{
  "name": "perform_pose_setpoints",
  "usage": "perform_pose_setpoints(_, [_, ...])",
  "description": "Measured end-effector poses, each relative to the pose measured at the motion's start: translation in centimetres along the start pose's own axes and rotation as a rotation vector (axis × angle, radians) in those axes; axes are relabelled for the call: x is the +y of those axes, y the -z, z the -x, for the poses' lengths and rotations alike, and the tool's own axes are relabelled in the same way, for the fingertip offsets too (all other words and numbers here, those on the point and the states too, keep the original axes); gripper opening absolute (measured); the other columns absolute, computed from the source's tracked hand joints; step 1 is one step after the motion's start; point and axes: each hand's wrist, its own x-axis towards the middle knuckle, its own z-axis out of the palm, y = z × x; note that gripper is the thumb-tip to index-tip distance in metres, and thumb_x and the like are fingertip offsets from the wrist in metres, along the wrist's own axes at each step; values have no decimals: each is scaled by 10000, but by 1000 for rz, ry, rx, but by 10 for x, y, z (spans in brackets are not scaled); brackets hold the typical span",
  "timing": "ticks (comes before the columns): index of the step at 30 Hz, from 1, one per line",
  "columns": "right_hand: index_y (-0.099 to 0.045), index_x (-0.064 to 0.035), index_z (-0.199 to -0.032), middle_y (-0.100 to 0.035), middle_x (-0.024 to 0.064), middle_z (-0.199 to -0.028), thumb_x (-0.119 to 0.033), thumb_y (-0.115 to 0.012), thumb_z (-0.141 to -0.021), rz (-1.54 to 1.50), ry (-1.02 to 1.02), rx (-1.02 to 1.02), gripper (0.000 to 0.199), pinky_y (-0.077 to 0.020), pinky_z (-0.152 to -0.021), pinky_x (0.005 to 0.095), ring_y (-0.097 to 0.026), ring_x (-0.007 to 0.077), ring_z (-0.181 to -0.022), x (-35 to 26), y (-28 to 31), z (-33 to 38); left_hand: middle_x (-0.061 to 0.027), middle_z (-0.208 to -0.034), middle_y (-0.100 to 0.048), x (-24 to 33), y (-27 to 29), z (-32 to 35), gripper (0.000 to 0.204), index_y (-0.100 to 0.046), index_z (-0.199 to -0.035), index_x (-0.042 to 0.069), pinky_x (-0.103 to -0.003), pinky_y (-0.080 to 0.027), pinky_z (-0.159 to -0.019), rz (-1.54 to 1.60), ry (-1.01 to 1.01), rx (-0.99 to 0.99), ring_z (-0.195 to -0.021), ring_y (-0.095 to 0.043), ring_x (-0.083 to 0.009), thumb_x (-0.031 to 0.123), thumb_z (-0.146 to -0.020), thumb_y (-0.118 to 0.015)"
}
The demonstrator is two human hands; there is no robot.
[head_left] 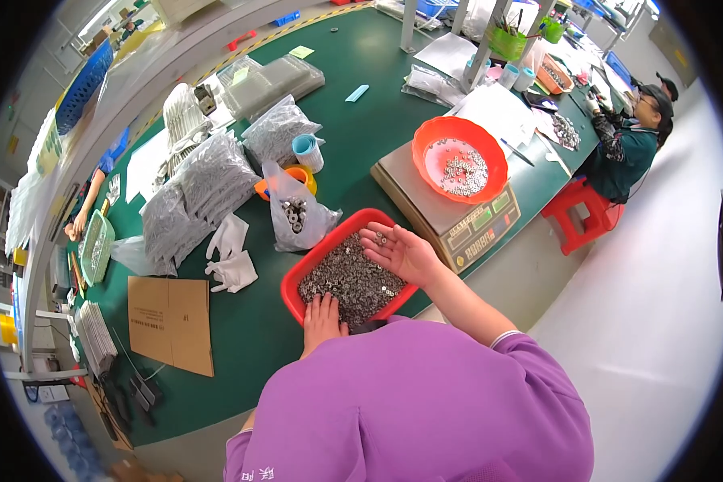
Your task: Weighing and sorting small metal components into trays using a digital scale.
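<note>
A red rectangular bin [291, 283] stands in front of me, filled with many small silver metal parts [347, 277]. My left hand [323, 320] lies over its near left edge, palm down, with the fingers resting on the parts. Above the bin's right side, my right hand [402, 253] is turned palm up with its fingers stretched out. A few small metal parts [380, 238] lie on those fingers; their exact kind is too small to make out. Just beyond the bin, a clear plastic bag [285, 193] contains larger ring-shaped metal pieces.
At the right, a red round bowl [422, 181] with small parts sits on a digital scale [480, 229]. Plastic bags of parts [189, 201], white gloves [233, 269] and flat cardboard [169, 325] lie left on the green table [361, 128]. A co-worker [631, 149] is at the far right.
</note>
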Motion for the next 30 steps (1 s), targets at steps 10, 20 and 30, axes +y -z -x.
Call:
perform_pose_setpoints(10, [-512, 13, -1150, -581, 43, -957, -18, -436, -862, 873, 428, 443, 299, -483, -721, 217, -553, 84, -752, -132, -27, 12, -179, -1269, -377, 1, 1, 1, 575, -428, -1172, -33, -457, -215, -1024, -8, 48, -38, -1209, -302, -352, 233, -681, -567])
perform_pose_setpoints(20, [-598, -79, -991, -581, 139, -941, -123, -547, -769, 1901, 643, 472, 231, -458, -760, 376, -558, 307, -876, -58, -21, 35, -142, -1249, -413, 7, 10, 5, 530, -453, -1150, 15, -437, -280, -1003, 83, 15, 103, -1196, -349, -319, 122, -659, -624])
perform_pose_setpoints(30, [-486, -4, -1003, -545, 158, -898, -202, -636, -738, 1772, 348, 818, 363, -493, -624, 343, -593, 266, -716, 27, 45, 85, -220, -1323, -274, -15, 13, 31, 777, -255, -1302, 4, -423, -257, -1011, 376, 425, 561, -1201, -320, -367, 85, -640, -655])
